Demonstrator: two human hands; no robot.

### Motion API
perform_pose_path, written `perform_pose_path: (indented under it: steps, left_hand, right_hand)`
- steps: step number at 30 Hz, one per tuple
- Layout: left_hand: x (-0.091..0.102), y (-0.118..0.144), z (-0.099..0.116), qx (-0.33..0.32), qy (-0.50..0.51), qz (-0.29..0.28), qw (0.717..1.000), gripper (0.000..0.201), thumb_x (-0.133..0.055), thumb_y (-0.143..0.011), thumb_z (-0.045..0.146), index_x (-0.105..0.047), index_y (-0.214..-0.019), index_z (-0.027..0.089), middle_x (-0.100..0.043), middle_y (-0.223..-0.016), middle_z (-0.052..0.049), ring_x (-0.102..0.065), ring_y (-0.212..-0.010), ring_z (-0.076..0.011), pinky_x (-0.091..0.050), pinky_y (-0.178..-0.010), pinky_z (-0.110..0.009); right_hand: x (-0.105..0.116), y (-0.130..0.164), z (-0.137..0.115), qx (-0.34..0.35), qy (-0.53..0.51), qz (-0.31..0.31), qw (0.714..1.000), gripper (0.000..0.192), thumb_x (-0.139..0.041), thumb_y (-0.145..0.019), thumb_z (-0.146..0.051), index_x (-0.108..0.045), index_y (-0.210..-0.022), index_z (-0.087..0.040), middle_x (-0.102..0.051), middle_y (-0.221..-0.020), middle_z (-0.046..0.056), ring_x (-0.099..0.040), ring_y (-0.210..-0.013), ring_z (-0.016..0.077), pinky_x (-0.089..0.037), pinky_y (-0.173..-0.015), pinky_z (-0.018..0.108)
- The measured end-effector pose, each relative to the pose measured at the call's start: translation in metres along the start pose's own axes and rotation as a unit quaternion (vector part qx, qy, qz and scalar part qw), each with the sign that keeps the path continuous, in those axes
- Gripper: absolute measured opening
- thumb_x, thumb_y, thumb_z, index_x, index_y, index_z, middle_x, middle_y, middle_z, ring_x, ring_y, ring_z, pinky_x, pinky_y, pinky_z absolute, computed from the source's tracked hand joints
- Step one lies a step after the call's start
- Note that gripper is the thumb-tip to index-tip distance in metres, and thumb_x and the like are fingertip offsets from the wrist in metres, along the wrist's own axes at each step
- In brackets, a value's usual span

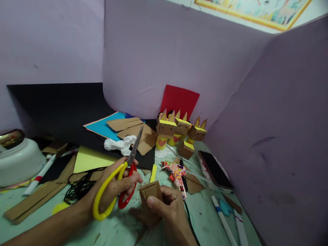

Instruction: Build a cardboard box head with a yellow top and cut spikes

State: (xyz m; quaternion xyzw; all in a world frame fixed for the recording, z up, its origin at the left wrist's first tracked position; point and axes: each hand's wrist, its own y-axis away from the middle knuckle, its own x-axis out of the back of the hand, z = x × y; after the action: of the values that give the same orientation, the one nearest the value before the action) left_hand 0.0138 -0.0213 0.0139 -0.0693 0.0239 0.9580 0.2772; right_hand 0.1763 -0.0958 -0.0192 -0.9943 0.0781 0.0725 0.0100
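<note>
**Scissors raised, cardboard piece held at the front of the table**

Your left hand (114,188) is closed through the loops of the yellow-and-red-handled scissors (118,184). The grey blades are shut and point up and away from you, towards the crumpled white paper (121,144). In this position the edges are clear of your other hand. The wrist is bent back and the forearm enters from the lower left, low over the table.

Your right hand (167,206) grips the small folded brown cardboard piece (150,198). The thumb presses across its near face and the fingers curl behind it. The piece stands roughly upright, just right of the scissor handles and above the pale green table top (203,219). This grip leaves its upper edge and left side exposed to the blades. The two do not touch.

Around the work area:

- A coil of black cord (78,188) lies left of the scissors, beside brown cardboard strips (32,202).
- A yellow paper sheet (90,159) rests behind the cord.
- Small brown box figures with yellow tops (180,129) stand at the back, in front of a red card sheet (179,100).
- A dark phone (215,170) lies to the right.
</note>
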Motion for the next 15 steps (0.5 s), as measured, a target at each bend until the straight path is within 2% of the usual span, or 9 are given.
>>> perform_pose_path:
  steps: [6, 11, 15]
  left_hand:
    - [-0.0082, 0.0062, 0.0021, 0.001, 0.005, -0.005, 1.000, 0.034, -0.065, -0.071, 0.035, -0.048, -0.095, 0.017, -0.051, -0.060, 0.005, -0.045, -0.046, -0.0091, -0.041, -0.041, -0.020]
    - [-0.0074, 0.0087, -0.0011, 0.002, 0.038, -0.043, 0.998, 0.035, -0.066, -0.070, 0.033, -0.045, -0.095, 0.019, -0.050, -0.064, 0.006, -0.043, -0.041, -0.0063, -0.040, -0.037, -0.018]
    - [-0.0071, 0.0084, -0.0074, -0.018, 0.064, -0.042, 0.997, 0.041, -0.068, -0.070, 0.035, -0.043, -0.098, 0.018, -0.052, -0.065, 0.005, -0.044, -0.041, -0.0057, -0.039, -0.035, -0.016]
  right_hand:
    - [-0.0089, 0.0035, -0.0003, -0.012, 0.022, -0.051, 0.998, 0.034, -0.075, -0.060, -0.043, -0.068, -0.060, -0.010, -0.047, -0.052, -0.001, -0.036, -0.051, 0.0095, -0.026, -0.047, 0.022]
    - [-0.0089, 0.0049, 0.0026, -0.013, 0.046, -0.049, 0.998, 0.035, -0.074, -0.062, -0.044, -0.064, -0.056, -0.011, -0.043, -0.051, -0.002, -0.034, -0.050, 0.0096, -0.025, -0.047, 0.022]
    - [-0.0095, 0.0056, 0.0006, -0.013, 0.065, -0.051, 0.996, 0.036, -0.072, -0.062, -0.045, -0.061, -0.053, -0.012, -0.041, -0.050, -0.002, -0.033, -0.050, 0.0100, -0.025, -0.046, 0.023]
